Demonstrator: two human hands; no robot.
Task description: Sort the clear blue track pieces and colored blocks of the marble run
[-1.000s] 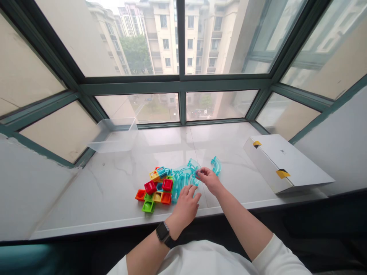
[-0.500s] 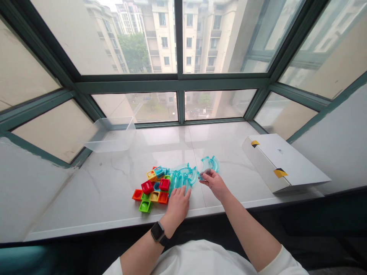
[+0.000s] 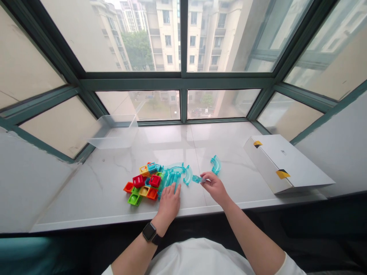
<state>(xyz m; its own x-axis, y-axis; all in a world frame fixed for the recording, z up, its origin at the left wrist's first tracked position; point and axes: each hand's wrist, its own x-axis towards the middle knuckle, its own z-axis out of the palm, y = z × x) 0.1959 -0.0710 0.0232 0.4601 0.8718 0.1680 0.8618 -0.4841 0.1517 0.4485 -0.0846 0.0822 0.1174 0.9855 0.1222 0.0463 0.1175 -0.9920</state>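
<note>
My left hand (image 3: 170, 204) rests with its fingers apart on a heap of clear teal straight track pieces (image 3: 169, 180), pressing them against a pile of red, orange, yellow and green hollow plastic blocks (image 3: 142, 184). My right hand (image 3: 213, 186) pinches a small teal track piece (image 3: 197, 178) between its fingers. A curved teal track (image 3: 187, 175) lies just left of that piece, and another curved track (image 3: 216, 165) lies just beyond my right hand. A watch (image 3: 149, 232) sits on my left wrist.
The hands work on a white marble windowsill (image 3: 94, 183). A clear plastic bin (image 3: 113, 133) stands at the back left against the window frame. A white box with yellow tape (image 3: 286, 164) lies on the right. The sill's front edge runs close below my hands.
The blocks and teal tracks have slid left along the sill with my left hand. My right hand has moved slightly right and now pinches a small track piece, apart from the curved track beyond it.
</note>
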